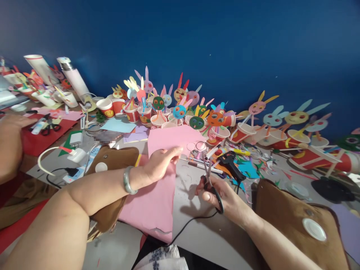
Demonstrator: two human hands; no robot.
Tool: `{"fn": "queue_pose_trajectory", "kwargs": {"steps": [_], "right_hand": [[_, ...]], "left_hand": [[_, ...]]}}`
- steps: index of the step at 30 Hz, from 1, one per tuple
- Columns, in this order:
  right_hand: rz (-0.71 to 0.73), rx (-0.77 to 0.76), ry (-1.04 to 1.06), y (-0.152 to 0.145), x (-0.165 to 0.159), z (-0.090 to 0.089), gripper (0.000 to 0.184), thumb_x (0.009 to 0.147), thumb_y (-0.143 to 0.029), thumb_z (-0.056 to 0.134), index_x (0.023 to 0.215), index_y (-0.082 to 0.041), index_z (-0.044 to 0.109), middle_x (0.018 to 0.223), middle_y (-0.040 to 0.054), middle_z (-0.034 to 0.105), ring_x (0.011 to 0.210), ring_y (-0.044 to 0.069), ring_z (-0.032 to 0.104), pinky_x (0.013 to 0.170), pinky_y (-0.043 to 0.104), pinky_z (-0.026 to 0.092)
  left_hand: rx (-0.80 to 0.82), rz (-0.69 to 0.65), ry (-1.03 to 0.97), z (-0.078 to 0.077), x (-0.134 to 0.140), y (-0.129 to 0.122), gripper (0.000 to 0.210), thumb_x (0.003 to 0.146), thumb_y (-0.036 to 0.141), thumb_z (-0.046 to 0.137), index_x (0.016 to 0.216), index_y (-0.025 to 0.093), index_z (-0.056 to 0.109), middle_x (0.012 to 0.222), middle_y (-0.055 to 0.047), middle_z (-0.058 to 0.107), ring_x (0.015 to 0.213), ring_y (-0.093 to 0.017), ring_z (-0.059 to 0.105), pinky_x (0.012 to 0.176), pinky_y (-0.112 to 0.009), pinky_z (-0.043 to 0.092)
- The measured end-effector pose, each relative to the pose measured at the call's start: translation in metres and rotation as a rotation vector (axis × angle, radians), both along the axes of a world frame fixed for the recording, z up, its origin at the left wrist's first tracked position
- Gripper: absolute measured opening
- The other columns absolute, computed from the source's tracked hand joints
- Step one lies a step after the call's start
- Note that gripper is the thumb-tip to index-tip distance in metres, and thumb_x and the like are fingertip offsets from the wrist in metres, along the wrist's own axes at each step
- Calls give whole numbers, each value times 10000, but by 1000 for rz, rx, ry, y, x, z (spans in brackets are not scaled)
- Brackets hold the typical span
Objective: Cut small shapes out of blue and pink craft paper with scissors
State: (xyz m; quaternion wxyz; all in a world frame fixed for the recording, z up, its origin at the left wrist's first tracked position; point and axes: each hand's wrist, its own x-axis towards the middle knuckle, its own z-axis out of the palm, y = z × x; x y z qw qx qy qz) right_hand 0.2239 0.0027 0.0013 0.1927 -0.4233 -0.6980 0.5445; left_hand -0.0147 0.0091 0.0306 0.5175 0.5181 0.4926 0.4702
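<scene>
My left hand, with a bracelet at the wrist, pinches a sheet of pink paper by its near edge. Circles are drawn at the sheet's right end. My right hand grips a pair of scissors by the black handles. Their blades are slightly parted and point up toward the circled end of the paper. Under my left hand, a larger pink sheet with a torn-looking lower edge lies on the table.
Behind stand several paper cups with rabbit faces on sticks. A black glue gun lies among paper scraps at right. Brown pouches flank the work area. A power strip and another person's arm are at left.
</scene>
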Motion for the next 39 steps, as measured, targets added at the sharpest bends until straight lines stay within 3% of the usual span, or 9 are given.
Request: {"fn": "queue_pose_trajectory", "kwargs": {"steps": [4,10,18,24,39], "right_hand": [[-5,-87,-31,-6,-7,-6,547,687,-673,758,768,-165,572,676,4,574,632,135,472,586,273,380],[-39,-147,-10,-11,-11,-11,554,635,-637,810,689,-172,513,595,-55,460,578,89,366,528,237,305],[-63,-269,26,-16,-15,-12,647,583,-772,751,698,-176,525,578,-1,591,550,111,452,503,239,355],[-80,-252,33,-16,-19,-7,654,574,-794,734,667,-175,544,554,12,612,535,116,464,497,244,382],[-99,-237,77,-17,-15,-17,548,682,-678,756,639,-172,550,508,4,597,490,110,466,502,250,333]], "left_hand": [[16,-30,64,2,2,-5,417,925,446,454,597,188,438,604,26,402,605,-109,368,672,-270,382],[-83,-108,-67,-8,15,-12,431,877,532,506,623,186,461,638,21,426,629,-111,398,659,-264,395],[-188,-89,-90,-11,22,-17,431,816,575,559,656,176,545,649,7,478,643,-119,457,630,-263,418],[-198,-108,-102,-10,23,-18,438,837,563,552,637,174,534,626,2,485,631,-114,462,628,-256,426],[-302,-96,-237,-10,23,-21,420,856,551,597,737,148,607,661,-5,566,580,-95,514,560,-242,424]]}}
